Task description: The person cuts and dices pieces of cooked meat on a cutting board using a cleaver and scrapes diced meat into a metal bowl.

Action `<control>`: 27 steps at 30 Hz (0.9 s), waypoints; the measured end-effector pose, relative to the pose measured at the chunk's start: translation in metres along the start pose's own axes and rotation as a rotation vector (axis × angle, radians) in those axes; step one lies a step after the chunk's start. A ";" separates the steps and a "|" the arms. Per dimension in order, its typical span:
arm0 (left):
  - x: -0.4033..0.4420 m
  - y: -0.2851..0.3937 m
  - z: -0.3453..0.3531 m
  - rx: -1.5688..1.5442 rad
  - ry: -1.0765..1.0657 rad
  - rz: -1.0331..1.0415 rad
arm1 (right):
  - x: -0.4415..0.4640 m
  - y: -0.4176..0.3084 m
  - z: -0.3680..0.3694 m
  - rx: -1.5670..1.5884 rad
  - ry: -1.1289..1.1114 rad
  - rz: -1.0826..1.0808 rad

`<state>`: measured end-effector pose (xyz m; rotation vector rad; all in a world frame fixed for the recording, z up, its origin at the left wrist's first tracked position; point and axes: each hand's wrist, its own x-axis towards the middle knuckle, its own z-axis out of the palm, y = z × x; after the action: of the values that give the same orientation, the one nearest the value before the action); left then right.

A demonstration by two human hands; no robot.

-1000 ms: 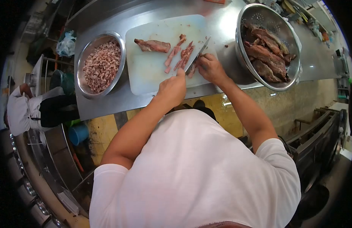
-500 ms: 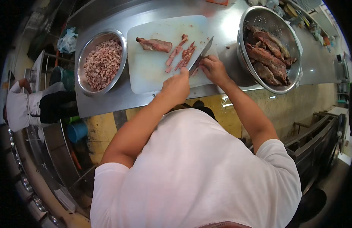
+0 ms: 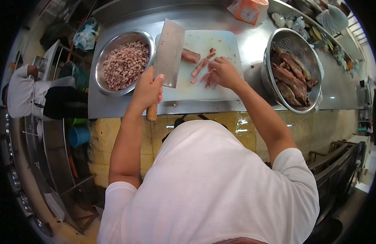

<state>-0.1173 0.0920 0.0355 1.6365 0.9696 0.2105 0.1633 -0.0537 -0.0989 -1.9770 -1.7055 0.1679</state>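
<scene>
My left hand (image 3: 147, 92) is closed around the wooden handle of a cleaver (image 3: 170, 53). Its broad blade points away from me, raised at the left side of the white cutting board (image 3: 188, 95) and hiding part of it. On the board, my right hand (image 3: 226, 74) has its fingers curled down onto cut meat strips (image 3: 209, 77). More meat strips (image 3: 202, 67) lie just left of those fingers. A thicker meat chunk (image 3: 191, 56) is partly covered by the blade.
Left of the board stands a steel bowl (image 3: 114, 94) of finely diced meat (image 3: 125, 65). To the right, a steel colander (image 3: 286, 40) holds large meat pieces (image 3: 291, 77). An orange scale (image 3: 249, 12) sits at the back. Another person (image 3: 23, 91) is far left.
The cleaver has come away from the meat strips, moving left, and its blade now shows broadside. My right hand has shifted left onto the cut strips. The view has tilted slightly.
</scene>
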 end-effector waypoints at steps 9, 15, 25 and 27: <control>-0.014 -0.018 -0.011 -0.054 0.000 0.039 | 0.043 -0.014 0.021 -0.298 -0.200 -0.085; -0.014 -0.014 -0.004 0.010 -0.086 0.011 | 0.041 0.010 -0.041 0.350 0.036 0.026; 0.007 -0.010 0.041 0.116 -0.277 0.055 | -0.050 0.006 -0.030 0.104 0.184 0.062; 0.008 -0.007 0.050 0.230 -0.321 0.072 | -0.078 -0.002 -0.007 0.097 0.134 0.081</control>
<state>-0.0847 0.0610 0.0107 1.8477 0.7097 -0.1182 0.1490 -0.1294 -0.1099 -1.9420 -1.5072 0.1407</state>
